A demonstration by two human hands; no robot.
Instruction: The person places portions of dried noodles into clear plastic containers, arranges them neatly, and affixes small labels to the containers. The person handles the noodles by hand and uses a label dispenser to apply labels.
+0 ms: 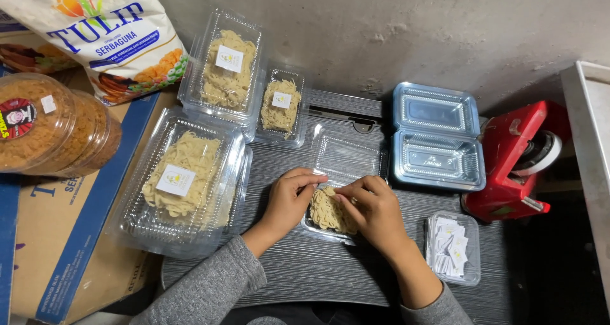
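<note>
The noodle cake sits in an open clear clamshell tray at the centre of the frame, with the left hand pinching its upper edge and the right hand pressing fingertips on its top, both narrowly closed on the noodles. Done well, this probably means light, even pressure so brittle strands stay inside the rim. The dark grey wood-grain table is crowded: 3 filled, labelled trays toward the upper left, 1 empty tray and a red tape dispenser at right, against a rough grey wall.

Three closed noodle boxes are counted, two open boxes (one empty), two jars, one tape dispenser.
</note>
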